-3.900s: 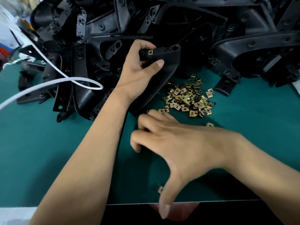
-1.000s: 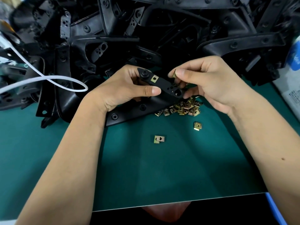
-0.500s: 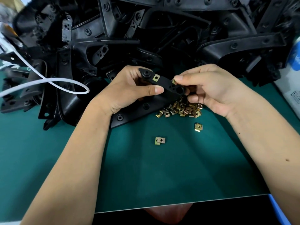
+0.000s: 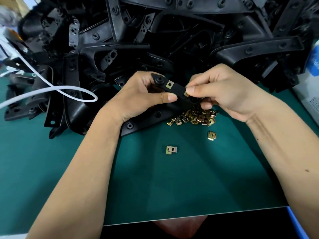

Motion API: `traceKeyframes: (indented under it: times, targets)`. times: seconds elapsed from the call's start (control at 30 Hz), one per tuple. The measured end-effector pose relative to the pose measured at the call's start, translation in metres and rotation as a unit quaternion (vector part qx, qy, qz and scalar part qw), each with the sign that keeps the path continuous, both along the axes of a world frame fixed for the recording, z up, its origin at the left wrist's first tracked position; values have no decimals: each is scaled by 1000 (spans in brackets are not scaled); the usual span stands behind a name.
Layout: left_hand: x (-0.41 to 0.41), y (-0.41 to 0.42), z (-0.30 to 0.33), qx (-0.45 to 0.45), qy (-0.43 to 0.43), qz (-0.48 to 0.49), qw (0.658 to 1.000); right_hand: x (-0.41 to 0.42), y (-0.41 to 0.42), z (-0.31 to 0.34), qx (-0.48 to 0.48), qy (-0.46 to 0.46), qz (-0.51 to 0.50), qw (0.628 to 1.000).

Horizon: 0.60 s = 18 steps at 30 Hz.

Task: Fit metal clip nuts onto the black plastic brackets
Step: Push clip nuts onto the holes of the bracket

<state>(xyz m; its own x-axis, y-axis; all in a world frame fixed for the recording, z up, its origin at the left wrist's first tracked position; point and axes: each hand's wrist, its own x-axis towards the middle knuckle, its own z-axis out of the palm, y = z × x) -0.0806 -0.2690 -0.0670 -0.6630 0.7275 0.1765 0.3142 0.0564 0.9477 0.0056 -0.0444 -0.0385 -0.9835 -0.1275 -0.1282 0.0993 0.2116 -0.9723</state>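
Note:
My left hand (image 4: 138, 97) grips a black plastic bracket (image 4: 177, 90) above the green mat, thumb across its front. One brass-coloured clip nut (image 4: 169, 84) sits fitted on the bracket's upper arm. My right hand (image 4: 222, 90) pinches a second clip nut (image 4: 186, 94) between thumb and forefinger, pressed against the bracket's edge just right of the first. A small heap of loose clip nuts (image 4: 195, 117) lies on the mat right below my hands. Two stray clip nuts lie nearer me, one (image 4: 171, 150) in the middle and one (image 4: 212, 135) to its right.
A big pile of black plastic brackets (image 4: 172, 31) fills the back of the green mat (image 4: 172, 187). A white cable (image 4: 51, 90) loops over the pile at the left. A white and blue package (image 4: 312, 83) stands at the right edge. The mat's front edge runs near me.
My right hand has brought the clip nut down from above the bracket onto its edge. Earlier it was picking nuts off the mat. My left hand has kept hold of the bracket.

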Motion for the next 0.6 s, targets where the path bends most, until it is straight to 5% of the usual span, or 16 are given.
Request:
traceKeyframes:
  times: [0.17,0.3,0.43,0.6]
  targets:
    - [-2,1,-4,6,-5,23,1000,3,-3,-4,156,92,-7,983]
    - [-3,2,-5,4,-9,28,1000,4,-6,-1,110,127,-35,985]
    - [-3,2,-5,17,-11,25,999,5,-12,-4,246,172,-68,951]
    - [-4,1,-5,23,-22,25,999,5,-21,-7,294,227,-115,921]
